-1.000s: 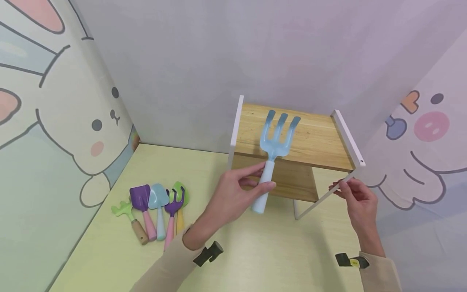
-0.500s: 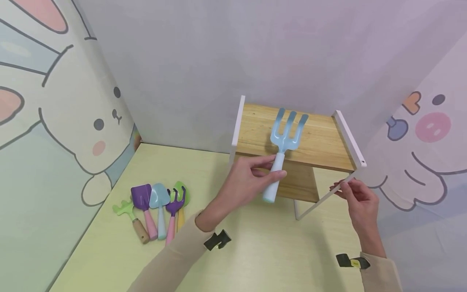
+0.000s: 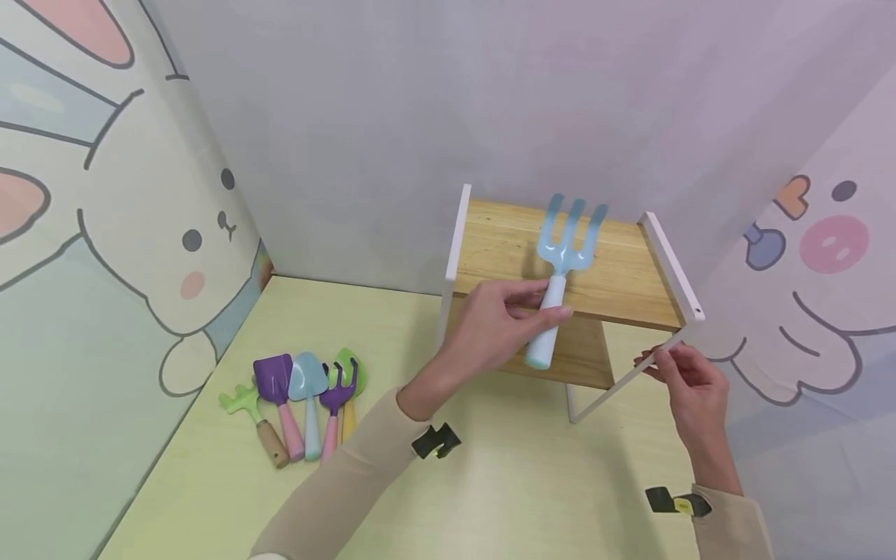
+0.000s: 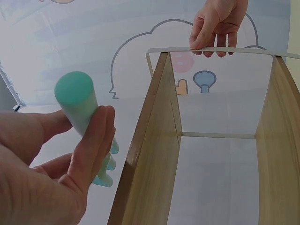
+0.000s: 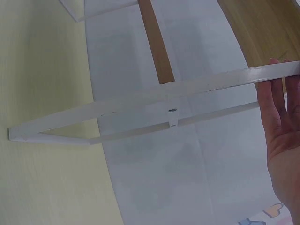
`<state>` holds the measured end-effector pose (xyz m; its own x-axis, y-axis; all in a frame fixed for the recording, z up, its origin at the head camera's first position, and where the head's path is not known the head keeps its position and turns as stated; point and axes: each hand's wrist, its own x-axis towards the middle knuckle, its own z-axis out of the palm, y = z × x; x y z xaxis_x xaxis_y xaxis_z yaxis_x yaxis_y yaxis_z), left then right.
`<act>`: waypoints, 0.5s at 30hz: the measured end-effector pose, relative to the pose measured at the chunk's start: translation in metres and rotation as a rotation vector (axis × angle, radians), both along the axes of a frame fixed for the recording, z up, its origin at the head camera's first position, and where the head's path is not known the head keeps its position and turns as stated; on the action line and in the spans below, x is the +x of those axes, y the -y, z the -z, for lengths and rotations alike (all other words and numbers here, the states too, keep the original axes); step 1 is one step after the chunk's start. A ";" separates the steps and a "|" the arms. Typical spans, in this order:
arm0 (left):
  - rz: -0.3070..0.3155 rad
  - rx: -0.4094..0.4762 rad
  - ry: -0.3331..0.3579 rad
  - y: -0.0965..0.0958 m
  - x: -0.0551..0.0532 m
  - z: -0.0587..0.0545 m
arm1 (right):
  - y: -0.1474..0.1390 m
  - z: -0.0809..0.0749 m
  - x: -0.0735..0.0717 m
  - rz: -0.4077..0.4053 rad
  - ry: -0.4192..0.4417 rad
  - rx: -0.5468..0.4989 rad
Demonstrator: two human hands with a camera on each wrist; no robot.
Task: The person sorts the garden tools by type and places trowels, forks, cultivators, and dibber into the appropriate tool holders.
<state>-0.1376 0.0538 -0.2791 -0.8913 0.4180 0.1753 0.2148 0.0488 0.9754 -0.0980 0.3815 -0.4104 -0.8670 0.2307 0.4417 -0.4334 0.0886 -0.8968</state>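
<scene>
In the head view my left hand [image 3: 486,327] pinches a light blue garden hand fork [image 3: 562,257] by its pale handle, tines pointing away from me. The fork is over the front part of the top board [image 3: 616,276] of a small two-tier wooden shelf. From the left wrist view, the handle's round green end [image 4: 74,88] faces the camera, and the fork is apart from the board beside it. My right hand [image 3: 693,393] holds the shelf's white side frame [image 3: 633,373] at the right; the right wrist view shows fingers [image 5: 268,105] curled around that bar [image 5: 126,101].
Several garden tools lie at the left of the table [image 3: 490,498]: a green rake [image 3: 266,439], a purple shovel [image 3: 274,377], a blue trowel [image 3: 308,377], a purple fork [image 3: 337,395] and a green trowel [image 3: 359,377]. A cartoon-printed curtain [image 3: 350,140] surrounds the table.
My left hand has carried the hand fork to the right and farther over the top board. My right hand stays on the white frame.
</scene>
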 end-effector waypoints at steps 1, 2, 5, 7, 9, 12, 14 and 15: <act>0.001 -0.005 -0.005 -0.002 -0.001 -0.002 | 0.000 0.000 0.000 0.004 0.006 0.001; 0.003 -0.007 -0.008 -0.003 -0.003 -0.003 | 0.001 -0.001 0.000 0.006 0.009 -0.003; 0.008 -0.018 -0.018 -0.009 -0.007 -0.007 | 0.001 -0.001 0.000 0.009 0.013 -0.003; 0.013 -0.016 -0.012 -0.012 -0.010 -0.008 | 0.000 0.000 0.000 0.002 0.004 -0.007; 0.020 -0.012 -0.001 -0.015 -0.013 -0.009 | 0.000 0.001 -0.001 -0.020 -0.016 -0.017; 0.029 -0.002 0.015 -0.020 -0.016 -0.010 | -0.001 0.002 -0.002 -0.071 -0.053 -0.047; 0.037 0.009 0.022 -0.023 -0.019 -0.010 | -0.001 0.002 -0.002 -0.076 -0.058 -0.044; 0.040 0.018 0.025 -0.025 -0.020 -0.010 | -0.001 0.001 -0.002 -0.072 -0.056 -0.041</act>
